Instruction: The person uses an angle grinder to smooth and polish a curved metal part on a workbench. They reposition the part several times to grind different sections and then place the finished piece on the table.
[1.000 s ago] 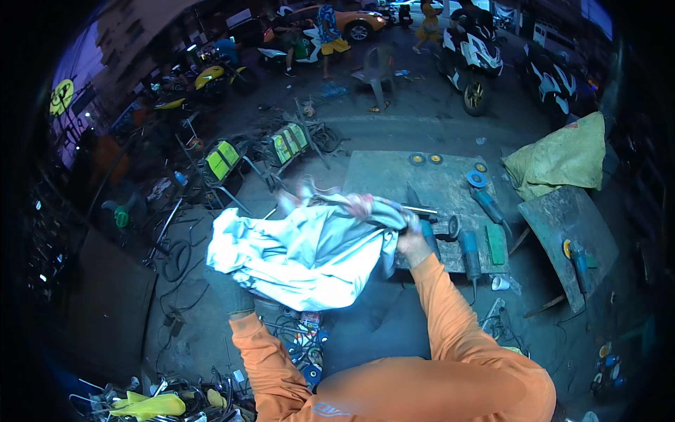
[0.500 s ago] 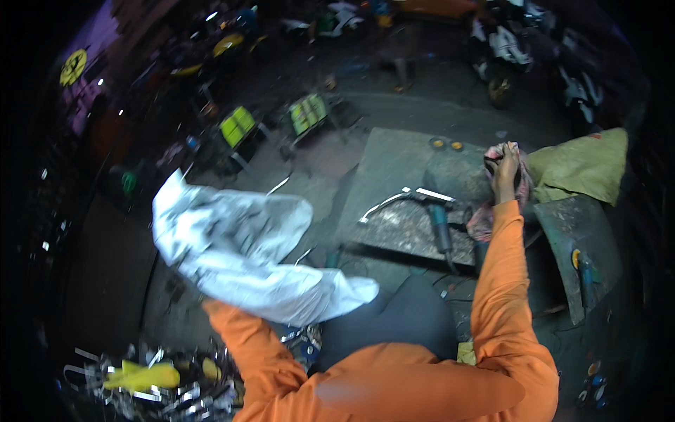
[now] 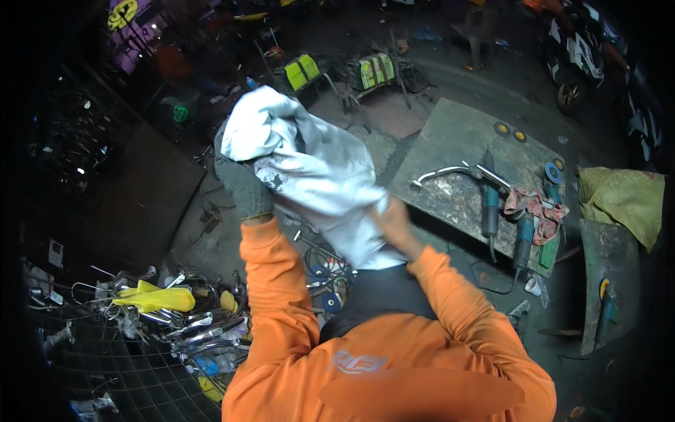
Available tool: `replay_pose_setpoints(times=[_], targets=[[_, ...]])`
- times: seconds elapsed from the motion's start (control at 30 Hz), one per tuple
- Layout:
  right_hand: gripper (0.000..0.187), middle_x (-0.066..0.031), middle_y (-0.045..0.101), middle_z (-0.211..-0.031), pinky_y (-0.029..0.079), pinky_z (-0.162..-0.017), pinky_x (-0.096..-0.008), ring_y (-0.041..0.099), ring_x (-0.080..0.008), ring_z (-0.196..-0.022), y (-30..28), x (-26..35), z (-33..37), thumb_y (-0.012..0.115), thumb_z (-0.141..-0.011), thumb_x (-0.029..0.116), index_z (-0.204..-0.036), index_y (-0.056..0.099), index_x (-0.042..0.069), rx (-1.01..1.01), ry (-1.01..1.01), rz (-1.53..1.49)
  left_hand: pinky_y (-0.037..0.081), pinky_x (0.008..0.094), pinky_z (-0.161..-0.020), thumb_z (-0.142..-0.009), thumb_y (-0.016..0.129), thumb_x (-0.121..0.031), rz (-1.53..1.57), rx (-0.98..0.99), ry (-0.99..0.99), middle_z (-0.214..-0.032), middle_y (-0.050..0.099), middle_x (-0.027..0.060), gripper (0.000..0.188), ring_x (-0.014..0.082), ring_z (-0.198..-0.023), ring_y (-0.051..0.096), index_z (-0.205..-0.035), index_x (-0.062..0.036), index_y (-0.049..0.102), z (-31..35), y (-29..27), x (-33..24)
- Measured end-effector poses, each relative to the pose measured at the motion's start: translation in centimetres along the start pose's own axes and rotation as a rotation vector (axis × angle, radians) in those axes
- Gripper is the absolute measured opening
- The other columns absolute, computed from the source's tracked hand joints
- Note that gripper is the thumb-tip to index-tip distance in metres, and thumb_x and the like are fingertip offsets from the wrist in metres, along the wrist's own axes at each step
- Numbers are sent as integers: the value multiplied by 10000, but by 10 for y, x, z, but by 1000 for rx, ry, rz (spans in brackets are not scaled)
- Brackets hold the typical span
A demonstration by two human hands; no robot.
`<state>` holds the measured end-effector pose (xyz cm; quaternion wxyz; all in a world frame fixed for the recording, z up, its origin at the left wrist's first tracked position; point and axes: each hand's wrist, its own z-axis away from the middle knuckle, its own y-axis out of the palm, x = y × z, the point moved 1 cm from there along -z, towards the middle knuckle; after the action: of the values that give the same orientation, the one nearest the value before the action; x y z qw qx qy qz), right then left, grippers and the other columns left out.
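A pale white-blue cloth [image 3: 320,165], which looks like a garment or sheet, hangs in folds before my body. My left hand [image 3: 242,186], in a grey knitted glove, holds up its left side; the fingers are mostly hidden under the cloth. My bare right hand [image 3: 394,224], slightly blurred, is closed at the cloth's right edge. On the low worktable [image 3: 443,130] to the right, a pink patterned rag [image 3: 536,211] lies by several angle grinders, one of them a teal grinder [image 3: 490,204]. A bent chrome tube [image 3: 441,172] rests beside it.
Two yellow discs [image 3: 510,132] lie at the table's far end. Right of the table are an olive sack [image 3: 626,197] and a board [image 3: 598,281]. Metal parts with a yellow piece [image 3: 158,299] are piled at lower left. Two green-covered stools [image 3: 373,72] stand ahead; a motorcycle [image 3: 580,56] is at far right.
My right hand has let go of the pink rag, which lies on the table, and has come to the cloth. My left hand has raised the cloth, and the view has shifted.
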<state>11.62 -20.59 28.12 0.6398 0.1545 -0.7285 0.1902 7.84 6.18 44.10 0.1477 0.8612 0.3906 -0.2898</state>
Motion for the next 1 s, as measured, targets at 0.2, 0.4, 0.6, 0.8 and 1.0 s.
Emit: replay_pose_setpoints(times=[0.2,0.4,0.6,0.8,1.0], targets=[[275,-162,626,-749,492,-678,-384,592,-180,-710,-149,128,-84,708,-799,213,-866,592,-27,-486,-630,353,512,420,-977,-881,675,-126,-772,41,106,-1204,693,191,313,350,-1117,670,-1173,-13,697,-16,-55,-25],[415,-187,728,-863,549,-741,-389,730,-277,-803,-204,204,-101,745,-901,396,-951,681,-12,-500,-651,659,534,406,-878,-882,683,-135,-616,218,21,-1047,738,196,318,345,-990,718,-1177,-20,703,-33,-41,-37],[397,-169,758,-937,572,-803,-377,752,-282,-890,-254,229,-92,707,-959,417,-1065,745,36,-693,-585,827,506,294,-821,-915,715,-125,-155,479,-133,-975,729,47,277,107,-885,619,-1148,23,720,-54,-49,-24],[501,-190,744,-979,563,-808,-459,729,-359,-919,-310,215,-107,544,-1028,519,-1094,721,55,-858,-730,1080,543,335,-782,-990,593,-156,-58,11,-167,-1009,730,71,256,167,-908,678,-1153,7,705,-73,-90,40],[413,-222,704,-1072,528,-862,-438,699,-331,-977,-344,233,-61,660,-985,371,-1153,648,-6,-1075,-535,820,597,396,-828,-1044,532,-356,489,-309,-293,-1121,710,86,391,215,-991,708,-1215,-31,668,-66,-116,24]])
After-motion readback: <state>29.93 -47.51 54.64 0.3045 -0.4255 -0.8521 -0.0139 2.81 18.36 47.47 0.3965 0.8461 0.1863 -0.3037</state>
